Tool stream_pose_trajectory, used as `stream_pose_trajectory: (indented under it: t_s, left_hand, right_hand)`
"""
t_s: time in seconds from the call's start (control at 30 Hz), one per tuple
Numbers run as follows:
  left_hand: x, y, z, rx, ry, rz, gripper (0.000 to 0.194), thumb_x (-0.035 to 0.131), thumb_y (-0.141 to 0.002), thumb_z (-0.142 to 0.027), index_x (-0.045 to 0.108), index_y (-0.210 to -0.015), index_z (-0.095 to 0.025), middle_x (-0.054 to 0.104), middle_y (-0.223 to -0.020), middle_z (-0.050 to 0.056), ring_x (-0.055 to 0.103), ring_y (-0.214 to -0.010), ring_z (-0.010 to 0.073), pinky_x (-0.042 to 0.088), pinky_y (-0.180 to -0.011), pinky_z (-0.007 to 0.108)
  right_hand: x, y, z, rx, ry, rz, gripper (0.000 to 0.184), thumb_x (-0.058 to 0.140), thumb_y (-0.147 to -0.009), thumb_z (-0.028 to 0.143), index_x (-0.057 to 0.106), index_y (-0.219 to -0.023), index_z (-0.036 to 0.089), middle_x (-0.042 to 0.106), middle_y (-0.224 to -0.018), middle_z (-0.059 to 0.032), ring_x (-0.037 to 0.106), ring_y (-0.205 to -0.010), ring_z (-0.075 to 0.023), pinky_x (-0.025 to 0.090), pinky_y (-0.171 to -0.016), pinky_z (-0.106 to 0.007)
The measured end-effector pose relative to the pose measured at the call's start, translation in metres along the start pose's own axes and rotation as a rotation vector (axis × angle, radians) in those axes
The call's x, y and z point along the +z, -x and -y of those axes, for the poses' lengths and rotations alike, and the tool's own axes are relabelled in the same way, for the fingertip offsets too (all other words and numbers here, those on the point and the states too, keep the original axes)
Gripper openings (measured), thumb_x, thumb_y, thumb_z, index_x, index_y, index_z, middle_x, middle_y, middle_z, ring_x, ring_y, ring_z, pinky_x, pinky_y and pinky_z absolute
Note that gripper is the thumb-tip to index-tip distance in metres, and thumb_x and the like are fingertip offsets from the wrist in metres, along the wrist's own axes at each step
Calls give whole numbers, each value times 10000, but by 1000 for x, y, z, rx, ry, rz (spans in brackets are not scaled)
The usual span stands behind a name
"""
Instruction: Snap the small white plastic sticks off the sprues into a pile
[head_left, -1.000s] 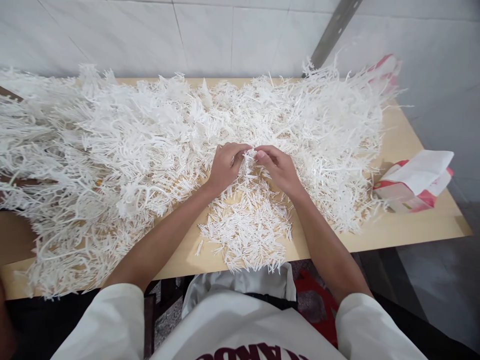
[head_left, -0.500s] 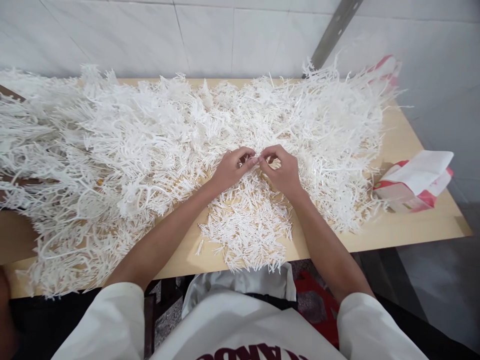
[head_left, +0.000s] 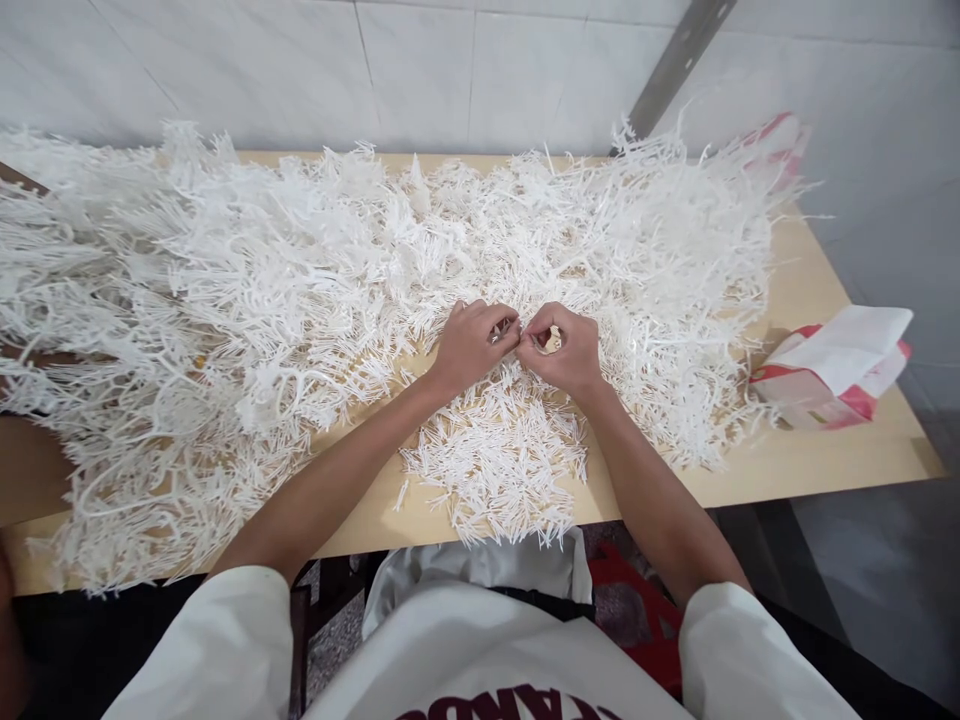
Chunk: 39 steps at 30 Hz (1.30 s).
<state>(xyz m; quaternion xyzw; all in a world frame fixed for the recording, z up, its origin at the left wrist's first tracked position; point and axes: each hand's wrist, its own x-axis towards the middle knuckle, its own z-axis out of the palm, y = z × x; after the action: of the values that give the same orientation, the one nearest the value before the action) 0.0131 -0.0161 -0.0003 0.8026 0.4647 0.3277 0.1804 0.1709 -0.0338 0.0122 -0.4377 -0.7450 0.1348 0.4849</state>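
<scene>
My left hand (head_left: 472, 345) and my right hand (head_left: 564, 348) meet fingertip to fingertip above the middle of the table. Thumb and fingers of each are pinched together; whatever small piece sits between them is too small to make out. Around and behind them spreads a deep, tangled heap of thin white plastic-looking branched strands (head_left: 300, 250). Below my wrists, near the table's front edge, lies a flatter pile of short, loose white sticks (head_left: 502, 460).
A pink and white tissue packet (head_left: 825, 375) rests on the wooden table (head_left: 810, 465) at the right. Another pink and white packet (head_left: 780, 145) stands at the back right corner. A metal post (head_left: 679, 65) rises against the tiled wall. At the left edge, another person's arm (head_left: 37, 365) shows partly behind strands.
Both hands have come slightly down towards me, still meeting at the fingertips. My left hand's fingers have curled in more. The piles look the same.
</scene>
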Motion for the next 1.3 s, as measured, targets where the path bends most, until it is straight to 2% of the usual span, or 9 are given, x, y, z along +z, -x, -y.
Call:
stream_pose_trajectory:
  t_s: [0.23, 0.33, 0.47, 0.6, 0.67, 0.8, 0.97, 1.13, 1.3]
  left_hand:
    - [0, -7, 6, -112, 74, -16, 215, 495, -909, -326, 605, -784, -190, 651, -749, -1, 537, -727, 138, 388, -805, 339]
    - [-5, -12, 17, -185, 154, -129, 199, 496, -902, -298, 594, -772, -184, 644, -747, 2, 531, -695, 127, 399, -727, 310]
    - [-6, -11, 20, -28, 171, -125, 166, 532, -898, -344, 611, -872, -200, 661, -841, 2, 562, -772, 132, 403, -775, 314]
    - [-4, -7, 15, -13, 187, -130, 228, 543, -895, -428, 599, -939, -212, 668, -905, 8, 572, -790, 129, 411, -793, 304]
    - [-3, -7, 14, -5, 163, -131, 244, 534, -897, -450, 591, -928, -215, 666, -897, 7, 569, -789, 132, 405, -797, 307]
    - [-4, -6, 14, 51, 62, -122, 202, 518, -913, -410, 573, -900, -216, 657, -878, 5, 562, -832, 152, 382, -829, 329]
    - [-5, -5, 12, 92, 163, -88, 186, 518, -910, -389, 556, -955, -213, 641, -919, 16, 556, -841, 142, 413, -821, 311]
    - [-7, -4, 11, 119, 257, -31, 181, 458, -934, -351, 563, -999, -220, 638, -981, 20, 563, -911, 135, 439, -845, 291]
    - [-7, -5, 10, 88, 149, -31, 105, 517, -898, -300, 575, -911, -214, 643, -900, 1, 556, -856, 137, 430, -814, 289]
  right_hand:
    - [8, 4, 7, -189, -172, -107, 201, 560, -627, 47, 474, -663, 225, 476, -574, 78, 427, -478, -58, 339, -439, -218]
    - [12, 6, 22, -252, -228, -79, 204, 553, -659, 53, 527, -736, 239, 536, -619, 68, 490, -531, -78, 408, -486, -238]
    - [15, 1, 23, -34, -63, -38, 203, 509, -796, 86, 621, -878, 233, 647, -805, 10, 582, -725, -107, 483, -666, -285]
    - [14, -4, 4, 278, -59, -100, 96, 516, -889, 237, 612, -890, 236, 650, -818, 7, 581, -751, -107, 466, -693, -276]
    - [14, -5, -2, 347, -92, -60, 125, 568, -881, 351, 591, -936, 241, 642, -817, 9, 580, -749, -109, 461, -684, -270]
    - [14, -6, -5, 272, -42, 79, 226, 550, -890, 438, 582, -821, 226, 592, -796, 4, 548, -719, -106, 433, -649, -270]
    - [11, -7, -6, 161, -6, 102, 267, 462, -939, 429, 548, -793, 223, 556, -811, -4, 527, -759, -117, 420, -685, -286]
    - [8, -7, -7, 219, 13, 91, 251, 483, -917, 429, 477, -773, 223, 501, -748, 16, 461, -673, -108, 384, -629, -273]
    - [4, -6, -4, 292, 63, 188, 277, 496, -894, 401, 427, -701, 214, 446, -614, 45, 382, -571, -92, 309, -560, -261]
